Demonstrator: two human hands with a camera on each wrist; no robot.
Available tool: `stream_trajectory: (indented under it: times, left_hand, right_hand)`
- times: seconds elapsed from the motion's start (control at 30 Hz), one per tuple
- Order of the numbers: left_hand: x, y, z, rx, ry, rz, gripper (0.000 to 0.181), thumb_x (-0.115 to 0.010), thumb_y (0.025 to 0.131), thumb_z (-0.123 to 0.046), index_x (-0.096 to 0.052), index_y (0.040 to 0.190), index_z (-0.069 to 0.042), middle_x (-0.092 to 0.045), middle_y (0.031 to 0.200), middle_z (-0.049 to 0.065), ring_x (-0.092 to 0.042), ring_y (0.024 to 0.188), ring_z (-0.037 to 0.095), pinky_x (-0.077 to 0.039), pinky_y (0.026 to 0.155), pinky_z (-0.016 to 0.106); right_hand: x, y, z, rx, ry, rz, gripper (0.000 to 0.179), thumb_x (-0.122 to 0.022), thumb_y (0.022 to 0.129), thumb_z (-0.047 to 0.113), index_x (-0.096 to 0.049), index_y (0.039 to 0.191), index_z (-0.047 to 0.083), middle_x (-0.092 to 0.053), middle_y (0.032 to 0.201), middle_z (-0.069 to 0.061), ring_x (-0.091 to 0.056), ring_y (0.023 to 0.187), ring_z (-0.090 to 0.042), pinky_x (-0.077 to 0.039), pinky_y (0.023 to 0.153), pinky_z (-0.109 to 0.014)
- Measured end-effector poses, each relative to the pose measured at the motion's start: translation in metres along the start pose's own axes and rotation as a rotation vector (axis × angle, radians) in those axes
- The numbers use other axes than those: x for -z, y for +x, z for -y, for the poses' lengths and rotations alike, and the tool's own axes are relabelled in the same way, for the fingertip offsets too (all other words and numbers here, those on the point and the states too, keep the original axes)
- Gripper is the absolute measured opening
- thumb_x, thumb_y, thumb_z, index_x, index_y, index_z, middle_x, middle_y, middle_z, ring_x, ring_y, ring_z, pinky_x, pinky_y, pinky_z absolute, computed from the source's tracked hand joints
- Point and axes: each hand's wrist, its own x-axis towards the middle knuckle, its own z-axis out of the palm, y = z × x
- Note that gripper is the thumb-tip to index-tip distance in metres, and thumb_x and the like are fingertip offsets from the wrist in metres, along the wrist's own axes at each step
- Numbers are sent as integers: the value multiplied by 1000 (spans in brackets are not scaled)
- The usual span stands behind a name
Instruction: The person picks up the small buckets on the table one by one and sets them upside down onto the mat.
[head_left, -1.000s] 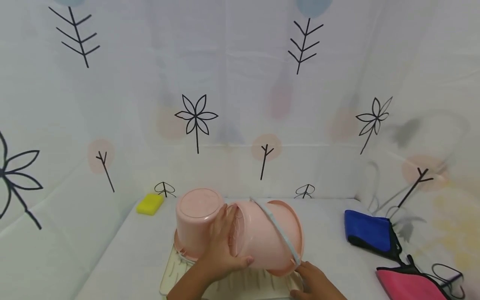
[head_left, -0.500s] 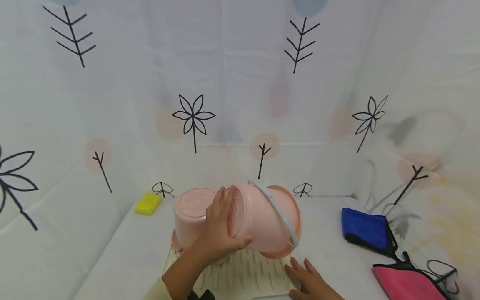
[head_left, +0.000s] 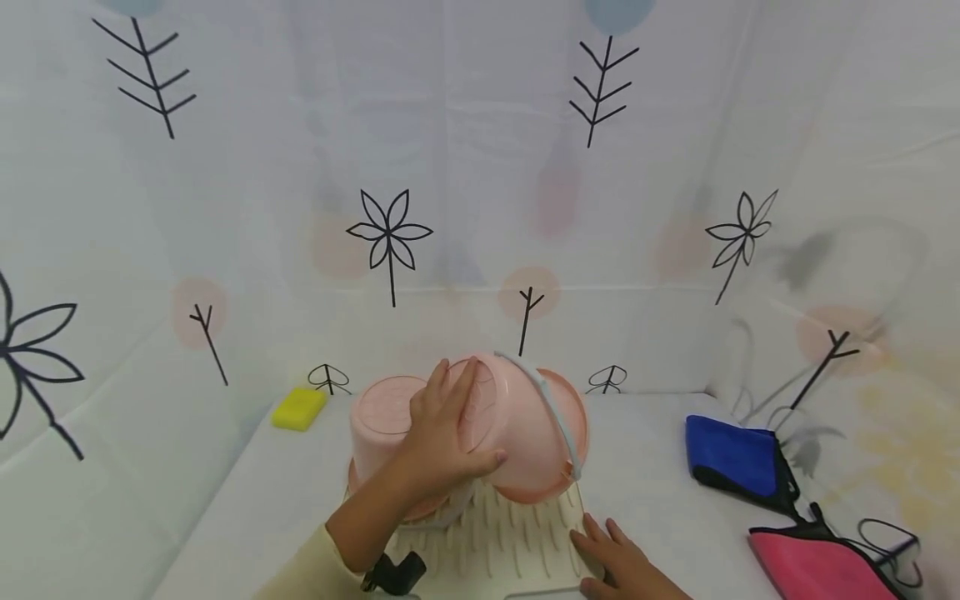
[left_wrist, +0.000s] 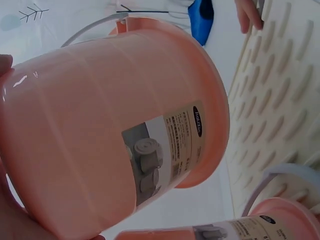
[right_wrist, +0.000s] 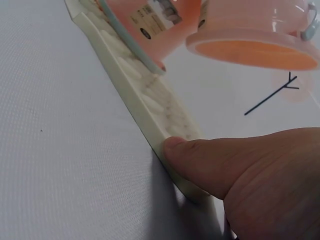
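Observation:
My left hand (head_left: 442,433) holds a pink bucket (head_left: 528,437) by its base end, fingers spread over the bottom and thumb on the side. The bucket hangs tilted above the tray, its mouth facing right and down and its grey handle lying across it. A second pink bucket (head_left: 386,408) stands upside down on the left of a cream ridged draining tray (head_left: 517,542); my left hand and forearm partly cover it. My right hand (head_left: 622,562) rests at the tray's near right corner. In the right wrist view its thumb (right_wrist: 192,155) presses the tray's edge; the other fingers are hidden there.
A yellow sponge (head_left: 298,408) lies at the back left of the white table (head_left: 247,500). To the right lie a blue pouch (head_left: 731,458) and a pink pouch (head_left: 817,567), both with black trim. A patterned white curtain (head_left: 465,167) encloses the back and sides.
My left hand has raised the bucket and shifted it slightly left, tipping its mouth further down. My right hand has come away from the bucket's rim and now lies at the tray's corner.

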Motion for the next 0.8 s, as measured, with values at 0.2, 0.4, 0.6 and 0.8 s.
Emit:
stream_trajectory:
  times: [0.2,0.4,0.6,0.8]
  left_hand:
    - [-1,9,-1,0,75,17,119,-80,71,-68,-7,163,-56,1,177,6,-19,152,51,-41,103,76]
    - [-9,15,-4,14,143,12,119,-80,70,-70,-9,163,-56,0,177,4,-21,153,48,-44,101,76]
    - [-20,18,-9,26,189,36,117,-80,68,-72,-18,164,-52,-6,177,7,-24,151,49,-44,100,76]
    - [-34,20,-10,17,268,77,111,-79,67,-77,-23,161,-57,-9,176,8,-28,150,48,-47,100,71]
  right_hand:
    - [-1,1,-5,-12,5,1,66,-67,101,37,-47,157,9,-32,158,-42,-18,134,-83,-29,87,-94]
    - [0,3,-9,-82,28,64,79,-65,101,44,-38,158,-4,-29,162,-40,-15,138,-80,-27,94,-92]
    - [2,3,-8,-123,47,69,85,-66,100,48,-36,158,-7,-28,164,-37,-14,142,-76,-25,99,-90]
    - [3,4,0,-187,46,74,87,-71,96,49,-39,159,-2,-32,164,-34,-15,144,-74,-26,103,-87]
